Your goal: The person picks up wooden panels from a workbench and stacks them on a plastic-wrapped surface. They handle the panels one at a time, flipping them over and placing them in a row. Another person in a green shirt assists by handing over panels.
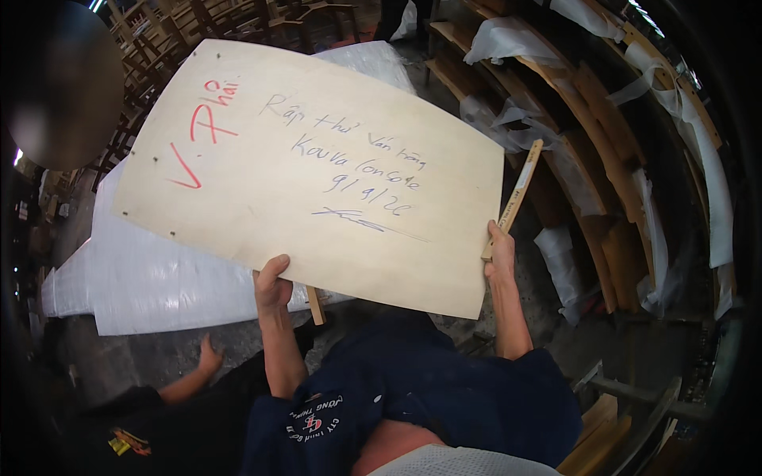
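Grey floor (151,357) bears a white wrapped stack (151,278)

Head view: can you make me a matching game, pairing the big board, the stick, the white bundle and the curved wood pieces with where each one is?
Things:
1. plywood panel
2. thin wooden strip
3. white wrapped bundle
4. curved wooden parts

Places:
A. stacked on racks at the right
B. gripped at its lower edge by the left hand
C. lying beneath the panel, toward the left
D. standing up from the right hand, beside the panel's right edge

Pairs: 1-B, 2-D, 3-C, 4-A
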Motion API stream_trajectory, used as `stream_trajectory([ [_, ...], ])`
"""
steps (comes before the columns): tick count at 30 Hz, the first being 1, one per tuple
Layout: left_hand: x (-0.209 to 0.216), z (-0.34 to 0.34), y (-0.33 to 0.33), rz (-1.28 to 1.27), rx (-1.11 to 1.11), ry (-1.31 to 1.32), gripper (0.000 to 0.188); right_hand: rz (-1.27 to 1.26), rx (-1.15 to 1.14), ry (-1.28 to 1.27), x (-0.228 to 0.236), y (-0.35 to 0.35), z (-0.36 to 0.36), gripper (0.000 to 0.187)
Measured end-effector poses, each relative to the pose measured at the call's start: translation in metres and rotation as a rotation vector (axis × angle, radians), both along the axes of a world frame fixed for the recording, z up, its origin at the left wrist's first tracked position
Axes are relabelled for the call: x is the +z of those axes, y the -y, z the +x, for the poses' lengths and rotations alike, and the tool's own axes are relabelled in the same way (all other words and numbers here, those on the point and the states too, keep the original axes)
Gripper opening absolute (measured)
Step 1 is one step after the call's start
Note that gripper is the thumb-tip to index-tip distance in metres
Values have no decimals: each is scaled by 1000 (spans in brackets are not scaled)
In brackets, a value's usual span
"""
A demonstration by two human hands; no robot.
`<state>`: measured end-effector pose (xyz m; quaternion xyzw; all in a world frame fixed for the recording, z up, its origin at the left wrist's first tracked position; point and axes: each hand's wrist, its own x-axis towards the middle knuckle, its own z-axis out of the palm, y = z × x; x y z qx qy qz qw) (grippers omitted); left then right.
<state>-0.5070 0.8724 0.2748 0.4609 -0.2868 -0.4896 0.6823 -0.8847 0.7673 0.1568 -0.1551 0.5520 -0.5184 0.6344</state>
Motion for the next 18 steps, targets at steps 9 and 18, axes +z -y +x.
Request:
stream_trajectory([
  [9,21,-23,-1,36,92,59,61,116,92,24,35,48,-17,38],
  [18,30,-45,2,102,223,77,65,113,148,32,53,65,-41,37],
])
